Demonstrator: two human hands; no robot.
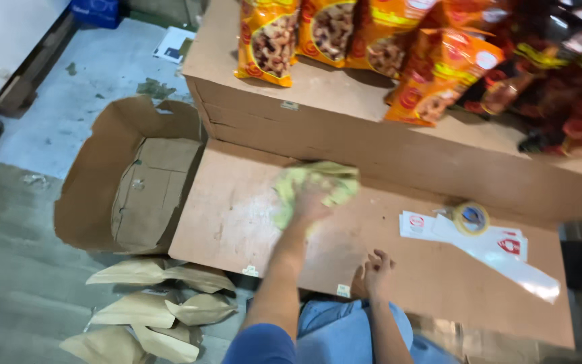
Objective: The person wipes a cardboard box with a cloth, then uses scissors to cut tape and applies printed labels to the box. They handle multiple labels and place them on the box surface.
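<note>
My left hand is closed on a crumpled yellow-green cloth and presses it onto the lower brown board shelf, close to the step of the upper shelf. My right hand rests near the front edge of the same board, fingers spread, with nothing in it. My knees in blue trousers show just under the board's edge.
Orange snack packets lie on the upper brown shelf. A tape roll sits on white printed sheets at the board's right. An open cardboard box and brown paper bags lie on the floor to the left.
</note>
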